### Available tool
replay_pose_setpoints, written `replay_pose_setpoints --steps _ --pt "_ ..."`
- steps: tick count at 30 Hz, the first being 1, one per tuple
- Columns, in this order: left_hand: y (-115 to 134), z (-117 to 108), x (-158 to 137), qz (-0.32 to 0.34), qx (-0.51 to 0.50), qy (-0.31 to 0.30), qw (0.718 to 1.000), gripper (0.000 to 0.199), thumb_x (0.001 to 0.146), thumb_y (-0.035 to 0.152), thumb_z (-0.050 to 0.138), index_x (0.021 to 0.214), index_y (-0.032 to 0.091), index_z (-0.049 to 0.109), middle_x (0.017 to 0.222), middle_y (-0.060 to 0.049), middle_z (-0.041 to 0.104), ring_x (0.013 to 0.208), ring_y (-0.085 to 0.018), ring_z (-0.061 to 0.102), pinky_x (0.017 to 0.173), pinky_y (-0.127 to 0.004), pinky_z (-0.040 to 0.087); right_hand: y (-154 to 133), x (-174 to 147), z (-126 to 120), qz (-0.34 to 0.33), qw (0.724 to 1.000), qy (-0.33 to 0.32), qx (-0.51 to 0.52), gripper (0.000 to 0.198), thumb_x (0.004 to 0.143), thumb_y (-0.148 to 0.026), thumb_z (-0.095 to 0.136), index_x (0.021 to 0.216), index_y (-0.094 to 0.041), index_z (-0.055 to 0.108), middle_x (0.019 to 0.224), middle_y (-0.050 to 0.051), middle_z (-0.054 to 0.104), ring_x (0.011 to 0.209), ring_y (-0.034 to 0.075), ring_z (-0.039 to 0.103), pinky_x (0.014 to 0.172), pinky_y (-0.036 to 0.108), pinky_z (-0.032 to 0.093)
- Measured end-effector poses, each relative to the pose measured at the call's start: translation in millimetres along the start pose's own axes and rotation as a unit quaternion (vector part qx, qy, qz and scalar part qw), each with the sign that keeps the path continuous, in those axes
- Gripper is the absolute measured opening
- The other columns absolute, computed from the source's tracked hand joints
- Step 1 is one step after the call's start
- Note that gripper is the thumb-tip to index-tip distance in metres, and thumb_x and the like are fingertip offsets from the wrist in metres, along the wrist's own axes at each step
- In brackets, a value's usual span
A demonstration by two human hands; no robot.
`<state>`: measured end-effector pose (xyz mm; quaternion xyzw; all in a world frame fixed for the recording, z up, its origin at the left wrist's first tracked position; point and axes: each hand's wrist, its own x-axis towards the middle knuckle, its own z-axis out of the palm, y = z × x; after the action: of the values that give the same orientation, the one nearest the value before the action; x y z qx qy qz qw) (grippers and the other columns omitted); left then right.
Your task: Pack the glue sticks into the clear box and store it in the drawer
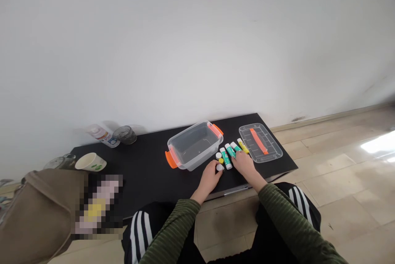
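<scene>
Sleeves [290,216], green and ribbed, lie nearest the camera along the bottom of the frame, with your striped knees [142,229] on either side. Locate the green sticks [226,159] right of the frame's centre, on the table [148,173] between the box [203,158] and the lid [271,144]. Note the axis: each stick runs from upper left to lower right, beside its neighbour; the yellow stick [242,146] is rightmost, near the lid. Your right hand [245,165] is nearer the middle sticks. Its bent fingers overlie their lower parts, so those sticks extend from the fingertips toward the upper left. Whether the fingers grasp one or merely rest there, you cannot tell. Your left hand [210,176] sits at the row's lower left, thumb and forefinger curved about a white cap [219,167]; firmness of the pinch cannot be confirmed. Just above it is a yellow cap [221,160]. The open box lies upper left of both hands.
</scene>
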<state>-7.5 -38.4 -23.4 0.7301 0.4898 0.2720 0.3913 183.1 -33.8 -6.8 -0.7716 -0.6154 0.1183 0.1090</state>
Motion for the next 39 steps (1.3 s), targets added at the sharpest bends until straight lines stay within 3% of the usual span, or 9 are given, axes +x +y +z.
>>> replay_pose_setpoints --steps 3,6,10,13,16,24,29,36,39 --pt "-5 1 4 -0.041 -0.083 0.012 0.996 0.014 0.079 0.022 0.065 0.092 0.022 0.060 0.093 -0.003 0.068 0.090 -0.020 0.063 0.085 -0.035 0.047 6 -4 -5 -0.024 0.998 0.022 0.059 0.020 0.092 -0.031 0.053 0.104 -0.020 0.065 0.087 0.013 0.070 0.084 0.028 0.070 0.074 0.036 0.048" --pt "-9 4 10 -0.092 -0.206 0.034 0.974 0.023 0.077 0.033 0.072 0.090 0.021 0.058 0.090 -0.003 0.069 0.085 -0.019 0.064 0.078 -0.033 0.050 11 -15 -13 -0.060 0.986 0.013 0.155 0.024 0.093 -0.030 0.051 0.112 -0.020 0.061 0.083 0.008 0.070 0.080 0.024 0.070 0.074 0.033 0.048" --pt "-5 2 12 -0.151 -0.427 0.039 0.891 0.040 0.074 0.047 0.078 0.093 0.018 0.057 0.093 -0.008 0.071 0.088 -0.020 0.069 0.082 -0.037 0.054 14 -35 -22 -0.113 0.961 -0.035 0.251 0.024 0.092 -0.029 0.052 0.112 -0.019 0.058 0.079 0.004 0.071 0.077 0.022 0.070 0.075 0.032 0.048" --pt "2 -3 10 -0.162 -0.543 0.048 0.823 0.038 0.075 0.046 0.078 0.092 0.019 0.057 0.093 -0.007 0.072 0.092 -0.021 0.071 0.092 -0.041 0.053 16 -47 -24 -0.149 0.952 -0.058 0.259 0.025 0.089 -0.024 0.053 0.112 -0.020 0.058 0.085 0.004 0.072 0.083 0.021 0.069 0.076 0.030 0.046" --pt "6 -6 8 -0.165 -0.579 0.061 0.796 0.035 0.073 0.042 0.081 0.088 0.019 0.059 0.093 -0.005 0.073 0.090 -0.020 0.071 0.096 -0.042 0.053 18 -52 -25 -0.175 0.954 -0.059 0.237 0.024 0.087 -0.023 0.055 0.111 -0.020 0.060 0.096 0.005 0.071 0.089 0.021 0.067 0.078 0.029 0.045" --pt "10 -7 6 -0.154 -0.531 0.047 0.832 0.042 0.069 0.039 0.086 0.096 0.014 0.066 0.098 -0.007 0.073 0.088 -0.017 0.070 0.093 -0.038 0.056 21 -53 -21 -0.183 0.957 -0.035 0.224 0.029 0.087 -0.026 0.058 0.115 -0.021 0.064 0.105 0.006 0.070 0.092 0.020 0.066 0.083 0.029 0.048" --pt "12 -9 4 -0.152 -0.526 0.023 0.836 0.045 0.068 0.040 0.087 0.098 0.013 0.068 0.099 -0.009 0.074 0.090 -0.017 0.070 0.093 -0.036 0.055 20 -57 -22 -0.190 0.951 -0.016 0.243 0.032 0.087 -0.027 0.059 0.117 -0.021 0.066 0.106 0.008 0.072 0.092 0.021 0.068 0.083 0.030 0.049" --pt "15 -12 1 -0.143 -0.510 0.011 0.848 0.044 0.069 0.040 0.087 0.098 0.012 0.068 0.102 -0.011 0.075 0.093 -0.019 0.070 0.094 -0.037 0.054 15 -61 -22 -0.161 0.943 -0.041 0.289 0.029 0.082 -0.025 0.062 0.110 -0.021 0.071 0.093 0.004 0.074 0.077 0.018 0.067 0.073 0.027 0.049" --pt "16 -14 0 -0.143 -0.502 -0.005 0.853 0.047 0.068 0.041 0.087 0.099 0.012 0.068 0.103 -0.012 0.075 0.093 -0.019 0.071 0.094 -0.036 0.054 16 -62 -15 -0.121 0.928 -0.083 0.341 0.029 0.080 -0.027 0.063 0.107 -0.020 0.072 0.079 0.001 0.071 0.062 0.014 0.062 0.061 0.024 0.048"
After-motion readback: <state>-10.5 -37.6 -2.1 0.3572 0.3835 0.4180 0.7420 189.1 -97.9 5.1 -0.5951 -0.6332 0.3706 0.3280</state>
